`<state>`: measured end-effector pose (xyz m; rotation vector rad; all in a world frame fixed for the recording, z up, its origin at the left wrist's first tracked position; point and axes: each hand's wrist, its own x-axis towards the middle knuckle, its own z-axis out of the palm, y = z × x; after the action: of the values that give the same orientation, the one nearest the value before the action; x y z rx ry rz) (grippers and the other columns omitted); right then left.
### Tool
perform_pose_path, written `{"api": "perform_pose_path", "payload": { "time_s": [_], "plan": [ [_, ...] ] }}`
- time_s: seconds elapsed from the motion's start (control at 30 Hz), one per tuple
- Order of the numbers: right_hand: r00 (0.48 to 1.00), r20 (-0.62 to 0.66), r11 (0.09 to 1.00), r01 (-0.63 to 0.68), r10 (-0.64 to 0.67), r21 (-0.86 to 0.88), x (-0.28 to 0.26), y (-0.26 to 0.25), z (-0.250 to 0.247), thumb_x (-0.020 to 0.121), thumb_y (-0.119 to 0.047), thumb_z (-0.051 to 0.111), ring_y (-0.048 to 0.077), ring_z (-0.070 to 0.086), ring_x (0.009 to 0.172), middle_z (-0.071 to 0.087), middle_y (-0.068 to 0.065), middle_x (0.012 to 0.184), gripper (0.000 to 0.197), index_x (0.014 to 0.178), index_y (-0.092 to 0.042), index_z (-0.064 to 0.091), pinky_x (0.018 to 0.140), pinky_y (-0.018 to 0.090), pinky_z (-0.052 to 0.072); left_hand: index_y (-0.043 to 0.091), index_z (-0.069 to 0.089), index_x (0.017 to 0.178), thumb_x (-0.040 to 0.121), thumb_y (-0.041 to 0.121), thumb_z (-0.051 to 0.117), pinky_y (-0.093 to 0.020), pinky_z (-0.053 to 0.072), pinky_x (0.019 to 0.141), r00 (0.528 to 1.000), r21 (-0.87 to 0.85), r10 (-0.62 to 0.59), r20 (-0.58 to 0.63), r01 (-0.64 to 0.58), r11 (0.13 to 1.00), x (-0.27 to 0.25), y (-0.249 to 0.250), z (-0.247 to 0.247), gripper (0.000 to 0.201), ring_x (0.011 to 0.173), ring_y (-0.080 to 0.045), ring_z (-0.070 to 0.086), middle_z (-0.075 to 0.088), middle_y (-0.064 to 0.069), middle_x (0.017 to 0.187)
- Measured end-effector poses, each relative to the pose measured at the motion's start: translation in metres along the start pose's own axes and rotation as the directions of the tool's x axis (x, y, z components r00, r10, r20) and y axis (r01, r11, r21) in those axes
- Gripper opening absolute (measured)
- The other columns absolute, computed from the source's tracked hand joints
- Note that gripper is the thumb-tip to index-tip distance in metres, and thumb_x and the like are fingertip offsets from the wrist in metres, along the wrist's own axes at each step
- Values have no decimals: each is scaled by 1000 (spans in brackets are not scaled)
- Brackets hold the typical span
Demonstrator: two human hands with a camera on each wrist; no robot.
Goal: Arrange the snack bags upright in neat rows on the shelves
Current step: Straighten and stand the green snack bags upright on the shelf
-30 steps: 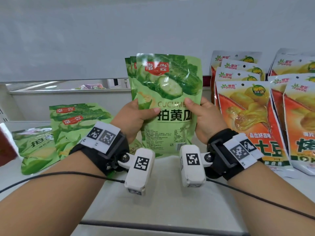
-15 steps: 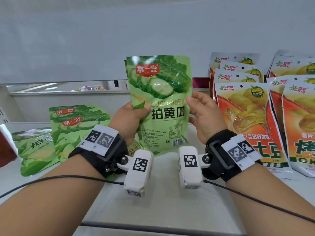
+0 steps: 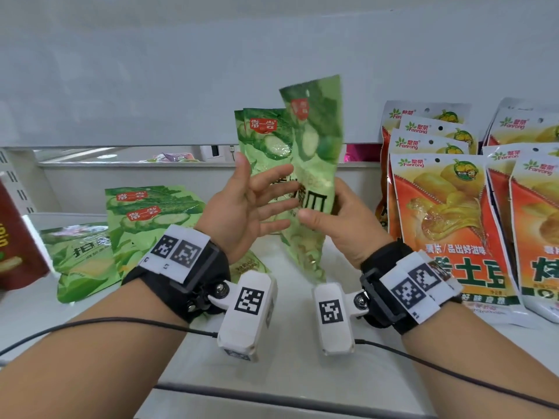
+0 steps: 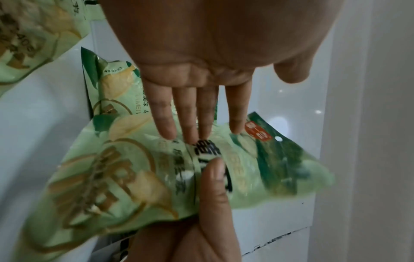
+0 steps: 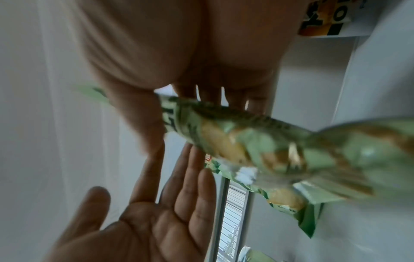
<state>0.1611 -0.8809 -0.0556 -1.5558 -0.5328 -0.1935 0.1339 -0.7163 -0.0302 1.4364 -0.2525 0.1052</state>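
Right hand (image 3: 348, 219) pinches cucumber snack bag (image 3: 311, 152) | left hand (image 3: 242, 207) splayed flat beside it

A plain pale grey-white wall (image 3: 181, 71) fills the upper half of the head view. Below it a white shelf (image 3: 287, 358) runs across the lower frame, glossy and evenly lit, with a dark rail (image 3: 302, 399) along its near edge. At mid-left, a low white back panel (image 3: 136, 182) with a slotted upright (image 3: 12, 179) at the far left.
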Motion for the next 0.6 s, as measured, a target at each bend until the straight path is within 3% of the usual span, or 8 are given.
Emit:
{"api": "perform_pose_path", "payload": {
  "time_s": [0.1,0.2,0.27,0.3,0.4,0.5,0.6],
  "plan": [
    [992,-126,999,31,-29,14,2,-4,-1,86,1,59,13,66,91,68,-3,98,28,112,-12,59,82,34,56,25,60,118,95,38,48,-27,47,78,979,161,100,-179,-71,984,-1,2,-3,28,95,-11,62,68,4,108],
    [996,-91,974,-5,26,226,0,-8,4,87,9,52,13,69,79,70,-2,89,25,103,-11,58,68,28,58,21,48,133,90,23,61,-30,41,90,964,282,91,-249,-18,959,-2,-4,-16,45,102,-11,56,60,4,113],
    [997,-46,951,-46,64,306,0,-9,9,87,10,50,12,70,74,73,-2,82,24,100,-8,57,61,27,58,12,54,127,89,14,62,-29,48,79,979,201,0,-205,42,979,-6,-7,-22,39,92,-17,63,66,-7,112],
    [996,-22,942,-70,82,329,0,-9,13,87,10,50,14,71,74,73,-1,81,23,100,-8,58,61,29,58,10,60,117,89,10,61,-27,52,68,983,152,-24,-180,52,987,-8,-8,-25,28,81,-18,66,70,-11,103],
    [991,-24,957,-122,133,262,6,-10,24,86,2,58,18,71,80,73,3,89,21,104,-9,60,69,34,59,11,62,90,87,7,63,-19,49,46,972,150,7,-235,29,988,-12,-8,-38,6,53,-12,63,68,-6,76],
    [980,-89,976,-162,176,145,17,-4,32,84,-10,66,18,67,85,69,3,97,31,112,-13,53,78,35,54,11,60,85,84,12,69,-23,47,49,929,202,39,-368,39,979,-15,-6,-58,9,53,-17,57,61,-8,74],
    [966,-149,977,-203,210,61,29,5,39,83,-19,68,13,61,85,61,-1,95,27,105,-21,52,81,33,48,14,58,77,80,21,74,-26,44,51,860,226,64,-506,60,972,-20,-3,-79,18,55,-18,52,59,-5,70]
  ]
}}
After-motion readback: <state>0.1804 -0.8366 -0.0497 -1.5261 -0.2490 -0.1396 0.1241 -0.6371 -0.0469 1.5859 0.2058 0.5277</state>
